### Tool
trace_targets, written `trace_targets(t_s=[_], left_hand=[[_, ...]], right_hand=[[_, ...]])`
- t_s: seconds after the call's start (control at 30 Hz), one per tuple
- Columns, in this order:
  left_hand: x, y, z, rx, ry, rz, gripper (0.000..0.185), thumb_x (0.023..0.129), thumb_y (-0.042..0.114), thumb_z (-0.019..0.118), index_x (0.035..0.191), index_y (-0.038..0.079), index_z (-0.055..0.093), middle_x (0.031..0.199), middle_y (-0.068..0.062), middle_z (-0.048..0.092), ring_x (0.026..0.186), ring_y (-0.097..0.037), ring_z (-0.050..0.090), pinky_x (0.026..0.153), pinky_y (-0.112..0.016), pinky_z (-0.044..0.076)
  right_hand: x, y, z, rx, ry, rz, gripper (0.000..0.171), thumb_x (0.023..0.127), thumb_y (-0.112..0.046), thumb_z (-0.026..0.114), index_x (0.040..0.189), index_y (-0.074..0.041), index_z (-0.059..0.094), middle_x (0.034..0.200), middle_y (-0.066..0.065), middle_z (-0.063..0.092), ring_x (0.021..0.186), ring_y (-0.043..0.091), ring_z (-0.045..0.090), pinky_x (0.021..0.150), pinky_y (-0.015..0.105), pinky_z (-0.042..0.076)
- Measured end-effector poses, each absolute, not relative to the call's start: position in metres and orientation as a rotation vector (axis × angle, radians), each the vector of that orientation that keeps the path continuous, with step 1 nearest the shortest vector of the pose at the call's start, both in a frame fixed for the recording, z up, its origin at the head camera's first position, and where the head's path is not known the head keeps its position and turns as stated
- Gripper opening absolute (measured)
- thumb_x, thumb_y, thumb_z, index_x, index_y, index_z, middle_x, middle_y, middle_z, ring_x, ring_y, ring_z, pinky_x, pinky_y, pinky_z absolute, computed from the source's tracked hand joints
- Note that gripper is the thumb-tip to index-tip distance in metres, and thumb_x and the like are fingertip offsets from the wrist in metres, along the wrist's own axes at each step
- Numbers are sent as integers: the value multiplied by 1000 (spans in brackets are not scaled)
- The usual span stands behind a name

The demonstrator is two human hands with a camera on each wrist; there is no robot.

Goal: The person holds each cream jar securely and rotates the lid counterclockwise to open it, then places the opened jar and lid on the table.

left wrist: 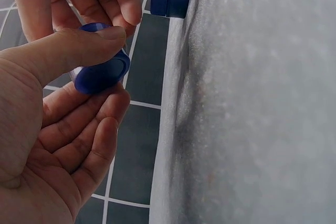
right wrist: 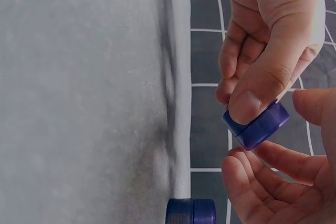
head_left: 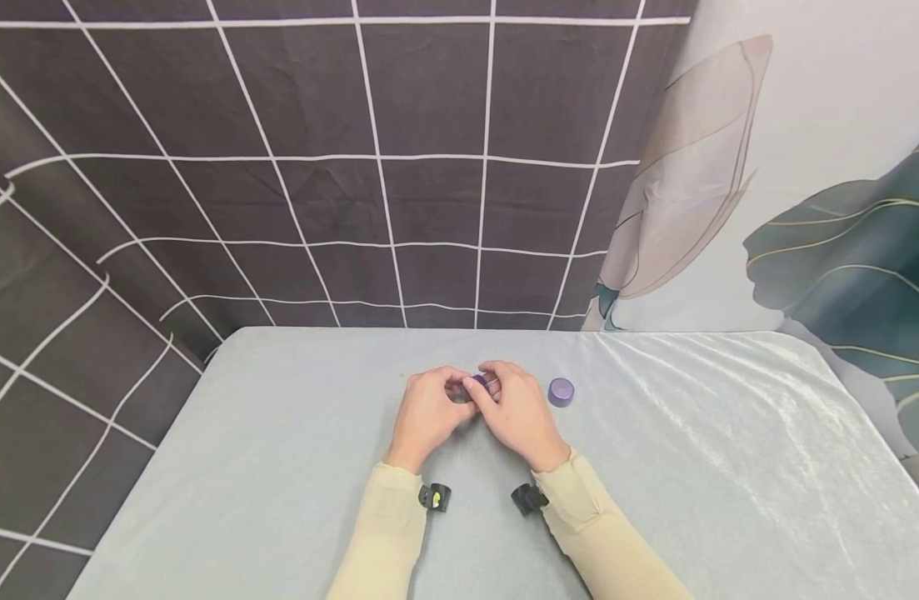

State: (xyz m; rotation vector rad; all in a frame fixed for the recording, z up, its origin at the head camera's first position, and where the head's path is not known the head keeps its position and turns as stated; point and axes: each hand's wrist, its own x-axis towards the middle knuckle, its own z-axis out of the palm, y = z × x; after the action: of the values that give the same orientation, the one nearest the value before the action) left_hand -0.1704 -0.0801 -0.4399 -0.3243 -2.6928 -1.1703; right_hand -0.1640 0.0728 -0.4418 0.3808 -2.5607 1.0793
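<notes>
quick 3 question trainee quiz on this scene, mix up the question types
1. True or false: both hands hold the small purple jar above the table.
2. On which side of the hands does the second purple jar stand? A) the person's left B) the person's right C) between the wrists
3. Fill in: in the left wrist view, the left hand pinches the jar between thumb and ____.

Key: 1 true; 2 B; 3 fingers. The right hand grips it too.
</notes>
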Motion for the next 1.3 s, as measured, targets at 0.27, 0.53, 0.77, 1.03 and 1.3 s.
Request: trace_targets(t_s=[0.27, 0.53, 0.77, 1.03, 1.3], left_hand=[[-169, -81, -437, -342, -2673, -1183, 27, 72, 19, 87, 96, 10, 77, 82, 3, 74, 77, -12, 69, 72, -31, 55], [-169, -81, -437, -343, -2674, -1187, 27, 73, 20, 87, 97, 10, 77, 82, 3, 74, 77, -12, 69, 73, -31, 55], [-169, -82, -437, -337, -2677, -1191, 29, 73, 20, 87, 97, 10, 78, 83, 3, 74, 78, -13, 70, 74, -31, 56], [-169, -81, -437, -338, -2671, -1185, 30, 73, 21, 87, 98, 9, 78, 83, 3, 74, 77, -11, 70, 74, -31, 56], [-169, -81, -437, -335, -2672, -1188, 30, 73, 20, 87, 98, 9, 77, 83, 2, 75, 78, -12, 70, 74, -32, 56]], right_hand=[[-164, 73, -442, 393, -2559, 1072, 29, 93, -29, 71, 105, -3, 73, 97, 10, 72, 89, 25, 69, 80, 43, 54], [-163, 73, -441, 409, -2565, 1058, 25, 93, -27, 71, 103, -4, 73, 93, 9, 71, 81, 20, 66, 76, 40, 53], [-163, 72, -441, 421, -2559, 1053, 25, 93, -26, 71, 103, -3, 73, 95, 10, 71, 82, 20, 66, 76, 40, 54], [-164, 72, -440, 434, -2560, 1047, 24, 92, -24, 71, 104, -3, 73, 88, 7, 68, 76, 17, 60, 72, 38, 52], [-163, 73, -439, 449, -2565, 1034, 24, 92, -23, 71, 105, -3, 73, 93, 9, 70, 82, 21, 64, 76, 41, 53]])
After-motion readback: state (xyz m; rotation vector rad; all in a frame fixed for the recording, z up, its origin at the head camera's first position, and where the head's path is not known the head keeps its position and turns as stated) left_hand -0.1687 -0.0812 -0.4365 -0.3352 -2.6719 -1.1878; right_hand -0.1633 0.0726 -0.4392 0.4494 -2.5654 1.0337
